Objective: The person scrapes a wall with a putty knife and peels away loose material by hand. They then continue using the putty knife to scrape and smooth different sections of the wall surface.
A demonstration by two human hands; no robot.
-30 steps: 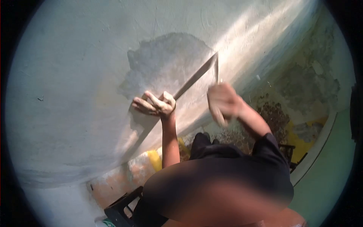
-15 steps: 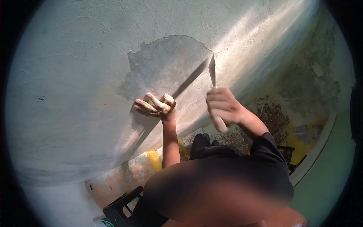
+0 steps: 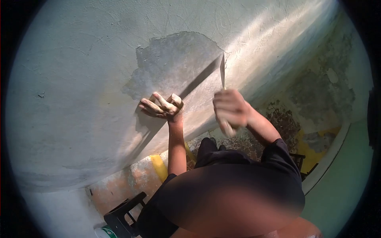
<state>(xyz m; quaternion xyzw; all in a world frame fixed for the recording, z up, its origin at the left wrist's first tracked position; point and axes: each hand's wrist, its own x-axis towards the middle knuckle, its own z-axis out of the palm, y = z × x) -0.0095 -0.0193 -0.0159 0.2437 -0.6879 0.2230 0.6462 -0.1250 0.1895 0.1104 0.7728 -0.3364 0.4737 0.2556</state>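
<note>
My right hand (image 3: 230,109) is closed around the handle of a scraper, blurred a little by motion. The scraper's blade (image 3: 222,73) points up to the wall, its tip at the right edge of a grey bare patch (image 3: 174,55) where the coating is gone. A long dark shadow runs down-left from that tip. Below the patch, my left hand (image 3: 162,106) lies against the wall (image 3: 91,115), fingers apart and pale with dust, with nothing seen in it.
A black stool or chair (image 3: 123,212) stands at lower left, beside a white and green container (image 3: 105,232). My feet are on a patterned floor (image 3: 246,148). Another peeled area (image 3: 317,95) marks the wall at right. Dark furniture (image 3: 297,160) shows behind my right elbow.
The whole view has shifted slightly. My right hand stays closed on the scraper, its tip still near the patch's right edge. The left hand keeps its place against the wall.
</note>
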